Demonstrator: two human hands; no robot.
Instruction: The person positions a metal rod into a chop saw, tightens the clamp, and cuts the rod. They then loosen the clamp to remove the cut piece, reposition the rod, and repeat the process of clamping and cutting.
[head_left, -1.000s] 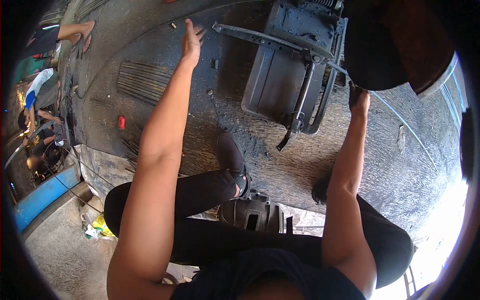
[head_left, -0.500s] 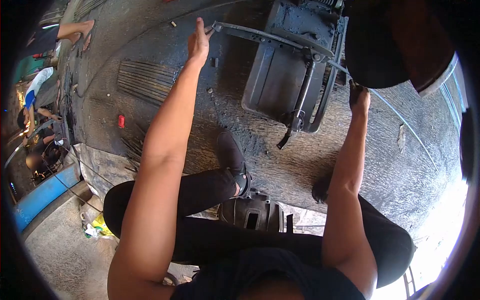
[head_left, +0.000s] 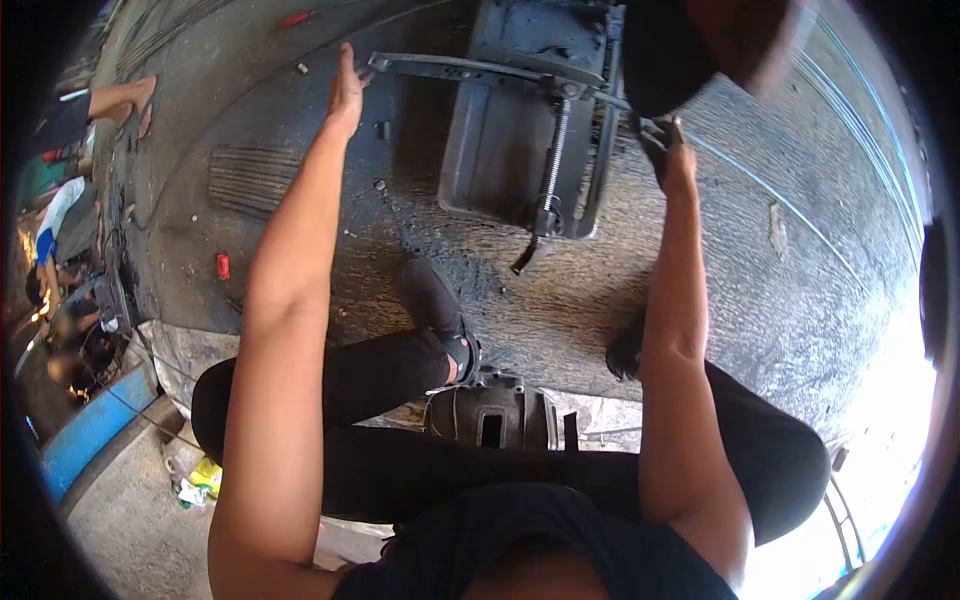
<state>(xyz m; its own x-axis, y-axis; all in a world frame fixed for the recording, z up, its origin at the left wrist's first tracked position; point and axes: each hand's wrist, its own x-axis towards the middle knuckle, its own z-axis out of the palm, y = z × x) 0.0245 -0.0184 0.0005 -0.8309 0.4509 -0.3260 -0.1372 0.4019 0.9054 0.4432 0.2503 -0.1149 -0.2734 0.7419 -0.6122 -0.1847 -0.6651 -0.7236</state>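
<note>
My left hand [head_left: 347, 92] is at the left end of a long metal bar [head_left: 450, 68], fingers stretched upward and thumb beside the bar's tip. The bar crosses a dark metal frame with a tray [head_left: 490, 165], which lies on the ground. A coil spring [head_left: 556, 155] runs down the frame's right part. To the right of the frame, my right hand [head_left: 678, 160] is closed around something dark near the bar's other end; its shape is hard to make out. A thin bluish rod [head_left: 770, 190] slants down rightward from there.
A large dark shape [head_left: 665, 50] covers the top right. A bundle of rods [head_left: 250, 180] and a red object [head_left: 223, 266] lie at left. A dark metal housing [head_left: 460, 415] sits between my legs. Other people [head_left: 60, 215] are at the far left, near a blue edge [head_left: 100, 420].
The whole view has shifted, so the frame, bar and both hands appear farther left and higher. The large dark shape has moved further left than they have. Both hands remain near the bar's ends.
</note>
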